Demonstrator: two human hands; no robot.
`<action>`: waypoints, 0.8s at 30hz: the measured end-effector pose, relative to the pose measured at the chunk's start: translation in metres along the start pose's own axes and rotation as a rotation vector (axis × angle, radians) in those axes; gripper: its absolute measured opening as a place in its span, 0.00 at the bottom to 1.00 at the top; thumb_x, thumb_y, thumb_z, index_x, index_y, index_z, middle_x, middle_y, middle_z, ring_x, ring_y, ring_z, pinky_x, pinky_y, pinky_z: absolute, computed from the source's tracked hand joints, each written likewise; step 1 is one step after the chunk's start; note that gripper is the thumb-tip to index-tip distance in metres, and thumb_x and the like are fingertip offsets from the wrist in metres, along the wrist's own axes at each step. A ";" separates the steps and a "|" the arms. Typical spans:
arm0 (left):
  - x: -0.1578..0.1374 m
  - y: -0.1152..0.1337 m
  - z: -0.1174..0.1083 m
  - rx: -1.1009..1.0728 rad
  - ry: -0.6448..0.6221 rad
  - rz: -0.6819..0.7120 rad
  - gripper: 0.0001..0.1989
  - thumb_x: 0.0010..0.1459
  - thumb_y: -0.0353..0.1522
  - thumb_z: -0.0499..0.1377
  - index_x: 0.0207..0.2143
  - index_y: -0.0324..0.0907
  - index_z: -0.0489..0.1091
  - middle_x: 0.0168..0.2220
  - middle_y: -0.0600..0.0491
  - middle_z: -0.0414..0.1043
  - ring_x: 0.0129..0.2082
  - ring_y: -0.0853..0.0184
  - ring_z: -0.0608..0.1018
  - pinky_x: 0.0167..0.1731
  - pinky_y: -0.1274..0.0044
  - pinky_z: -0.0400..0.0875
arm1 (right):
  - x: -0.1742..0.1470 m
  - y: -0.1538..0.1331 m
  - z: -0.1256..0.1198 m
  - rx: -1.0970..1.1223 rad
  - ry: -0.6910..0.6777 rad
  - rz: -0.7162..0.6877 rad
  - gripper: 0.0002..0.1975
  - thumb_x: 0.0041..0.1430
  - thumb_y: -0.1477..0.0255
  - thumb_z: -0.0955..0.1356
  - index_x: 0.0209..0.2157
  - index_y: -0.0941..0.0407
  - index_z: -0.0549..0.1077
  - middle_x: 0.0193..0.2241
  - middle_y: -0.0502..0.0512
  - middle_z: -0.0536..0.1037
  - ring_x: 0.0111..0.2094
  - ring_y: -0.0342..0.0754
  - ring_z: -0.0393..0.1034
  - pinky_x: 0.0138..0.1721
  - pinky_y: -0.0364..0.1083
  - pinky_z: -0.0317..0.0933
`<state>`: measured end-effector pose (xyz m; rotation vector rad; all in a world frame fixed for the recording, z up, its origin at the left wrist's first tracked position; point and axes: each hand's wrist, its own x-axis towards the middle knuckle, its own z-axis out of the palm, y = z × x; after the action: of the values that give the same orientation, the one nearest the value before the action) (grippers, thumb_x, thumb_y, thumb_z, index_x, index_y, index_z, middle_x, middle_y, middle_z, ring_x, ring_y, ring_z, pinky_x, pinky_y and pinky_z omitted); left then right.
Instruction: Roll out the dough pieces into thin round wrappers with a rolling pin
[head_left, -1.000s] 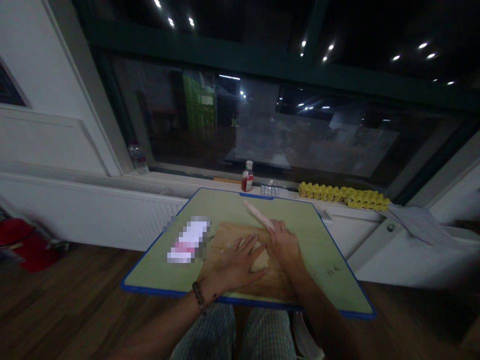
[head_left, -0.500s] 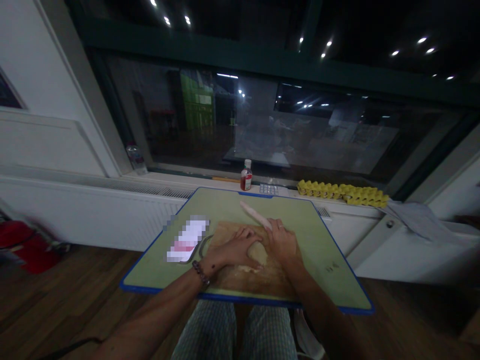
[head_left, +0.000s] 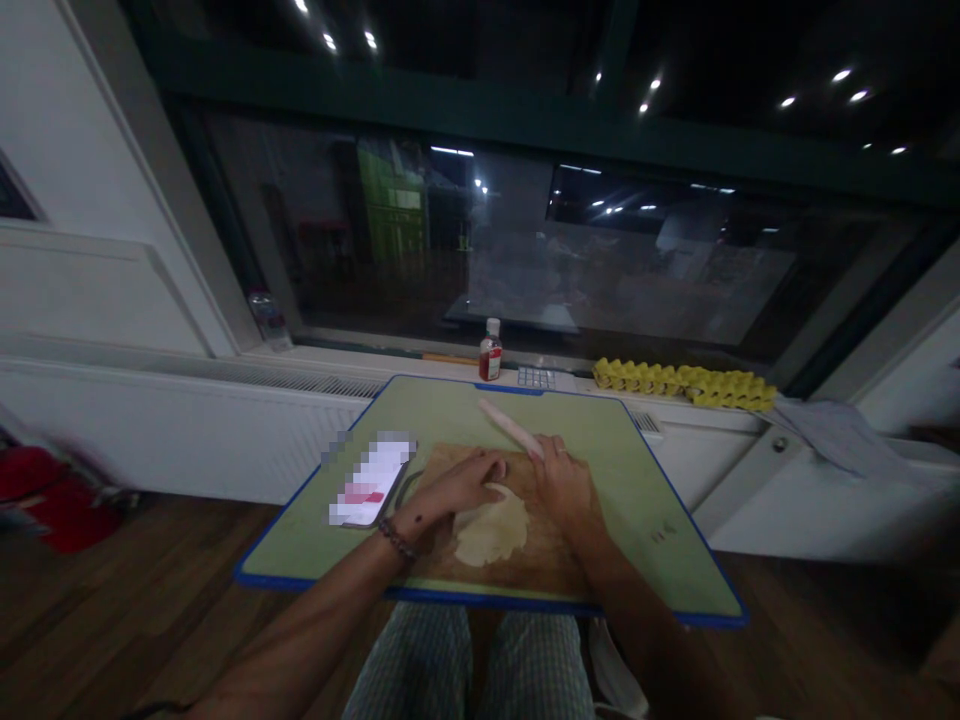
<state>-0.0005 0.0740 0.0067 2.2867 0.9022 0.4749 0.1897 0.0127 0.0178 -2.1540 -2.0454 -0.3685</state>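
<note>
A flat, irregular sheet of pale dough (head_left: 491, 530) lies on the wooden cutting board (head_left: 559, 568). My left hand (head_left: 466, 484) is over the dough's upper left side, thumb and fingers apart with a gap between them. Whether its underside touches the dough is hidden. To the right, my right hand (head_left: 564, 487) is wrapped around the near end of a slim, light rolling pin (head_left: 510, 427). The pin's far end points away to the upper left, beyond the board.
The green folding table (head_left: 637, 500) has a blue rim. A phone (head_left: 379, 480) lies left of the board. On the sill behind stand a small bottle of red liquid (head_left: 490, 355), a yellow egg carton (head_left: 682, 383) and a clear plastic bottle (head_left: 268, 320).
My left hand has moved off the dough toward the upper left, leaving most of the sheet in sight. The dough now lies nearer to me. My right hand still holds the rolling pin.
</note>
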 end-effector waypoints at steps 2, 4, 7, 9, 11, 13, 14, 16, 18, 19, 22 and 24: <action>-0.001 -0.003 -0.002 -0.081 -0.043 -0.036 0.11 0.49 0.33 0.62 0.36 0.41 0.68 0.35 0.53 0.72 0.36 0.63 0.72 0.36 0.75 0.67 | 0.000 0.000 -0.001 0.001 -0.001 0.007 0.17 0.73 0.68 0.53 0.54 0.53 0.65 0.45 0.56 0.74 0.38 0.45 0.74 0.33 0.43 0.62; -0.001 -0.005 -0.002 -0.138 -0.102 -0.069 0.09 0.49 0.36 0.62 0.32 0.40 0.70 0.31 0.54 0.73 0.32 0.64 0.73 0.32 0.76 0.66 | 0.000 0.000 -0.002 0.002 0.014 0.009 0.17 0.72 0.68 0.53 0.55 0.52 0.65 0.44 0.55 0.74 0.37 0.46 0.74 0.33 0.43 0.62; -0.001 -0.005 -0.003 -0.181 -0.157 -0.077 0.10 0.50 0.38 0.62 0.27 0.40 0.72 0.26 0.55 0.74 0.28 0.66 0.73 0.29 0.77 0.66 | -0.001 -0.001 -0.003 0.016 0.029 0.016 0.17 0.73 0.68 0.53 0.55 0.51 0.65 0.45 0.54 0.74 0.36 0.45 0.74 0.33 0.43 0.62; 0.000 -0.002 -0.003 -0.218 -0.149 -0.065 0.11 0.50 0.39 0.62 0.26 0.39 0.73 0.26 0.55 0.74 0.28 0.66 0.73 0.29 0.78 0.65 | -0.001 -0.001 -0.002 0.038 0.030 0.021 0.17 0.72 0.68 0.53 0.55 0.51 0.65 0.46 0.55 0.73 0.36 0.45 0.74 0.34 0.43 0.62; 0.003 0.002 -0.002 -0.273 -0.070 -0.052 0.11 0.51 0.39 0.61 0.26 0.40 0.72 0.27 0.54 0.74 0.29 0.66 0.73 0.30 0.77 0.66 | 0.000 -0.001 -0.001 0.063 0.029 0.024 0.17 0.72 0.68 0.53 0.55 0.52 0.65 0.47 0.57 0.73 0.38 0.45 0.74 0.35 0.43 0.62; 0.006 0.005 0.000 -0.334 0.054 -0.050 0.12 0.53 0.40 0.60 0.28 0.40 0.71 0.29 0.53 0.74 0.31 0.65 0.73 0.31 0.77 0.66 | 0.001 -0.001 0.001 0.091 0.032 0.042 0.17 0.72 0.68 0.54 0.55 0.53 0.65 0.48 0.57 0.73 0.39 0.45 0.74 0.36 0.43 0.63; 0.007 0.005 0.002 -0.362 0.119 -0.054 0.13 0.54 0.41 0.59 0.29 0.40 0.70 0.29 0.52 0.74 0.31 0.65 0.73 0.30 0.77 0.67 | 0.002 0.000 0.002 0.108 0.041 0.054 0.17 0.72 0.68 0.54 0.55 0.53 0.65 0.48 0.57 0.73 0.40 0.46 0.74 0.36 0.43 0.63; 0.010 0.005 0.006 -0.399 0.227 -0.072 0.14 0.56 0.42 0.57 0.30 0.39 0.68 0.29 0.52 0.72 0.30 0.66 0.73 0.29 0.77 0.66 | 0.003 0.001 0.005 0.156 0.082 0.077 0.17 0.72 0.68 0.54 0.54 0.53 0.66 0.47 0.57 0.73 0.40 0.46 0.74 0.37 0.43 0.63; 0.013 0.003 0.012 -0.426 0.305 -0.091 0.14 0.56 0.42 0.57 0.30 0.40 0.66 0.27 0.54 0.71 0.28 0.67 0.72 0.27 0.78 0.66 | 0.005 0.004 0.009 0.212 0.132 0.108 0.17 0.72 0.68 0.54 0.54 0.54 0.66 0.47 0.58 0.74 0.40 0.46 0.74 0.37 0.43 0.63; 0.013 0.002 0.015 -0.440 0.335 -0.096 0.13 0.56 0.42 0.57 0.31 0.40 0.65 0.27 0.54 0.70 0.28 0.67 0.72 0.27 0.78 0.66 | 0.005 0.005 0.011 0.240 0.152 0.123 0.17 0.72 0.67 0.55 0.55 0.54 0.66 0.47 0.58 0.74 0.40 0.46 0.74 0.37 0.43 0.63; 0.013 -0.002 0.022 -0.477 0.395 -0.108 0.11 0.56 0.39 0.57 0.36 0.41 0.64 0.29 0.54 0.72 0.29 0.65 0.75 0.28 0.77 0.68 | 0.005 0.009 0.015 0.304 0.185 0.132 0.18 0.72 0.66 0.54 0.56 0.54 0.65 0.48 0.57 0.74 0.39 0.45 0.74 0.36 0.42 0.63; 0.010 -0.003 0.022 -0.499 0.412 -0.112 0.13 0.56 0.35 0.56 0.44 0.42 0.62 0.33 0.53 0.73 0.33 0.64 0.76 0.32 0.75 0.71 | 0.004 0.010 0.015 0.328 0.191 0.092 0.18 0.72 0.66 0.55 0.56 0.53 0.66 0.49 0.56 0.73 0.40 0.45 0.74 0.38 0.42 0.63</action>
<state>0.0175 0.0734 -0.0106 1.7033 0.9665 1.0207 0.2006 0.0205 0.0055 -1.9264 -1.7571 -0.2008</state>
